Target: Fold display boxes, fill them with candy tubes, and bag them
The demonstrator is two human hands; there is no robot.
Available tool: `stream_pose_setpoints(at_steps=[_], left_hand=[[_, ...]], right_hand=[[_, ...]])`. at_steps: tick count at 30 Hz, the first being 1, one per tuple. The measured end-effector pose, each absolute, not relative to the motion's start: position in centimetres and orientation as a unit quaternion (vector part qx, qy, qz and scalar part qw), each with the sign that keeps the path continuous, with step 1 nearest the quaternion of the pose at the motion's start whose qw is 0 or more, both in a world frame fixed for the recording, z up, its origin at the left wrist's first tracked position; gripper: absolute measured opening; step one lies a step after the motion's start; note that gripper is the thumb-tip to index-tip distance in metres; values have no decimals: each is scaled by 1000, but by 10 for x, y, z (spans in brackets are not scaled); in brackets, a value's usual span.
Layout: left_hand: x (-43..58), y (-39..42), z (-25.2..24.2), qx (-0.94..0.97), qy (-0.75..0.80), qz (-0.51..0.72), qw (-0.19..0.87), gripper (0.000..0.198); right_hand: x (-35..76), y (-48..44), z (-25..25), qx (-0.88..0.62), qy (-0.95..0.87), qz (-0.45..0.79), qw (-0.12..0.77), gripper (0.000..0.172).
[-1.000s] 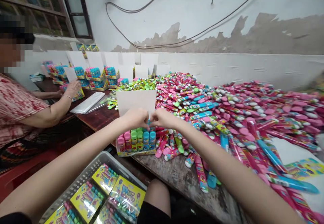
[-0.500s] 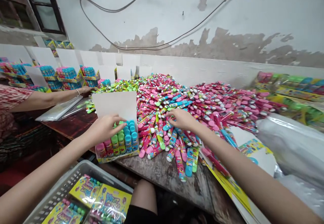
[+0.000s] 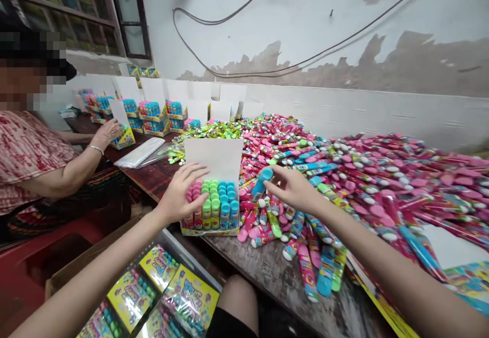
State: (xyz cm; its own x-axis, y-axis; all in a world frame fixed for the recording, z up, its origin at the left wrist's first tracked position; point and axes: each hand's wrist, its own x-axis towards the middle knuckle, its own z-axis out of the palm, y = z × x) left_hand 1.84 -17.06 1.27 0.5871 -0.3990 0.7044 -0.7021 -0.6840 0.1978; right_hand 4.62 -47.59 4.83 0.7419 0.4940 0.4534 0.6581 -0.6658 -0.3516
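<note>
A display box [image 3: 212, 232] with a raised white back flap stands at the table's edge, filled with rows of pink, green and blue capped tubes. My left hand [image 3: 185, 195] is at the box's left side, fingers spread, over the pink and green caps. Just right of the box, my right hand [image 3: 288, 187] pinches a blue-capped tube [image 3: 263, 182] between thumb and fingers, tilted above the pile. The large pile of candy tubes [image 3: 367, 175], mostly pink with white ends, spreads behind and right of it.
Below the table, a crate [image 3: 191, 256] holds packed yellow boxes [image 3: 191, 297]. On the left, a person [image 3: 34, 159] has a hand at another display box [image 3: 124, 138]. Plastic bags [image 3: 142, 153] lie between us. Filled boxes [image 3: 153, 116] line the wall.
My right hand has picked up a blue-capped tube from the pile. The view has turned left, bringing in more of the other person, whose hand has moved from the green tubes to a box.
</note>
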Motion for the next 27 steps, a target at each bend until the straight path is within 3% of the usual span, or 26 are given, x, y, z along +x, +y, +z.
stream_pose_setpoints(at_steps=[3,7,11,17,18,21,22,27], left_hand=[[14,-150,-21,815,-203,371,395,46],[12,-140,-71,775,-140,280,549,69],[11,-149,-96,763,-155,219,588,96],[21,-154,-97,782,-168,188,571,111],[23,-153,-96,786,-175,181,565,112],[28,-147,-94,792,-184,164,558,114],[30,-146,-93,791,-184,158,561,115],[32,-145,-87,776,-193,131,586,106]], right_hand=[[52,-451,49,-863,-380,-124,308,29],[67,-428,27,-852,-361,-71,372,28],[73,-417,-8,-830,-345,-91,429,38],[50,-419,-43,-823,-286,-152,467,43],[46,-419,-46,-824,-277,-152,470,53],[41,-409,-57,-833,-281,-102,465,117],[41,-404,-60,-833,-280,-80,470,128],[52,-385,-68,-797,-247,-39,550,126]])
